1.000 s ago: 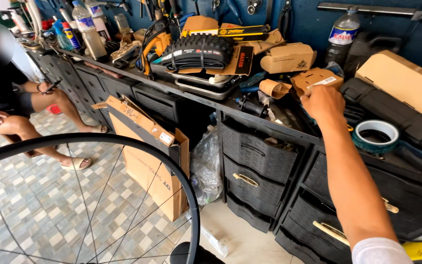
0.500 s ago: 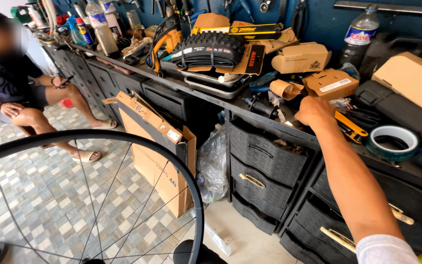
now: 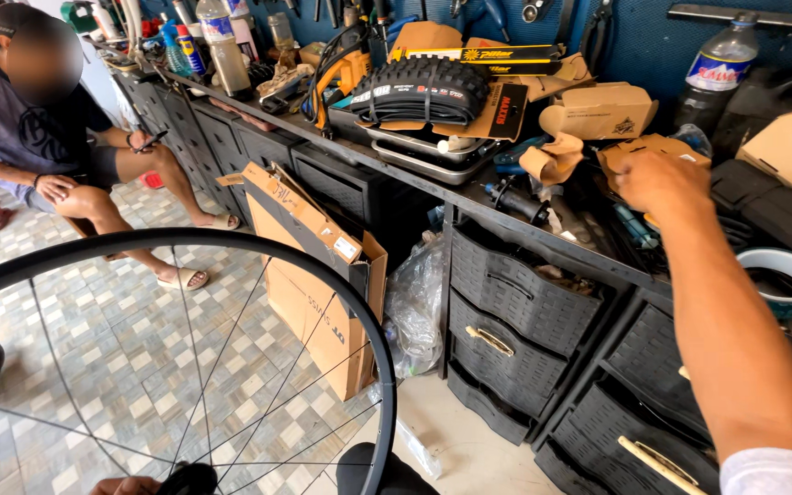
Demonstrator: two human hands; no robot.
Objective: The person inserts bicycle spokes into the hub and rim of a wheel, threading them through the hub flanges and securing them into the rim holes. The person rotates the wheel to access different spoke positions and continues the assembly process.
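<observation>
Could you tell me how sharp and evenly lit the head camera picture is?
Head view: daylight is bright and even, with soft shadows under the workbench; the wide lens bows the wheel rim; the right hand is slightly motion-blurred; the seated person's face is blurred out.

We see bright, even daylight, strongest on the tiled floor (image 3: 121, 367) at the near left. Deep shadow sits beneath the counter (image 3: 469, 197). Our right hand (image 3: 662, 183) is slightly motion-blurred. Wide-angle distortion bends the edges. A seated person's face at far left is blurred out.
</observation>
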